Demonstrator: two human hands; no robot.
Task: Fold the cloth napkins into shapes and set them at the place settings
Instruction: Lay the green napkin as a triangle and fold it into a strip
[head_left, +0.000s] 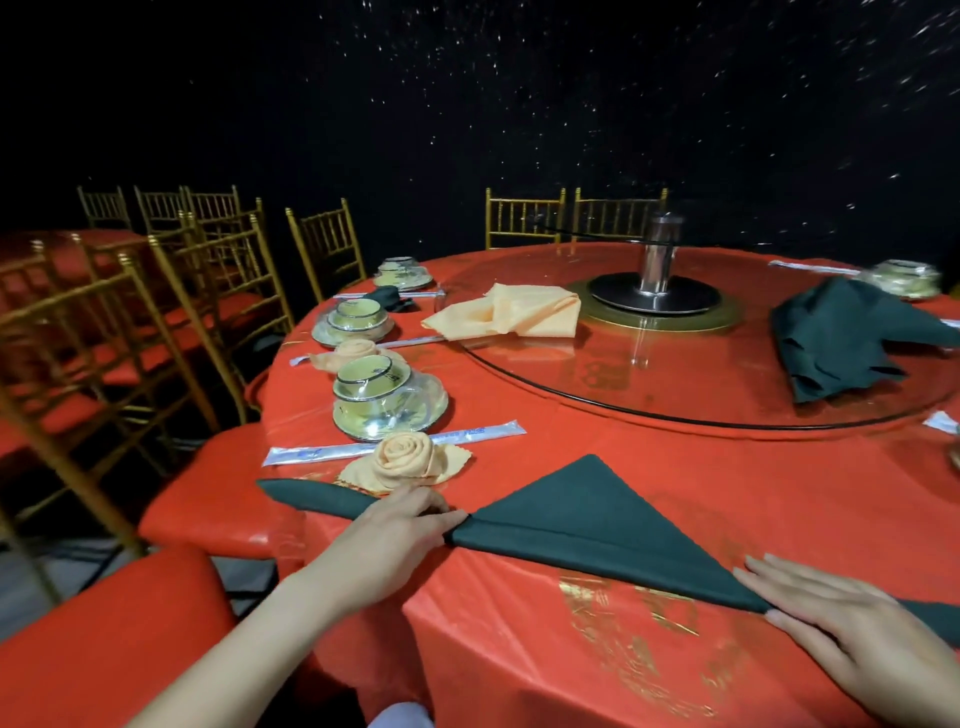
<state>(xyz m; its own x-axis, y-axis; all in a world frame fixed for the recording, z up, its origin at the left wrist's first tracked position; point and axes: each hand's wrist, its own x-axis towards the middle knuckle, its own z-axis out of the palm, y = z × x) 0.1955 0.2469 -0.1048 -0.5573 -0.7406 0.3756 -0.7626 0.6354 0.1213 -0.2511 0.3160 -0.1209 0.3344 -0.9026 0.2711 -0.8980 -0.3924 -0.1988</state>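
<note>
Right grip (852, 639) is running off the right and bottom edges and is covering part of the right end of the dark green napkin (582, 514). The napkin's tip is exiting at the right edge. Left grip (400, 525) is hiding the rolled hem's midsection. Print on the chopstick sleeve (389, 441) is showing too small to read. The far-right bowl set (904, 278) is showing blurred.

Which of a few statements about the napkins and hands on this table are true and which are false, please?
1. The left hand and right hand both touch the green napkin. True.
2. That napkin is folded into a square. False: it forms a triangle with a rolled base.
3. The rose napkin nearest the hands is green. False: it is peach.
4. Loose peach napkins lie on the turntable. True.
</note>
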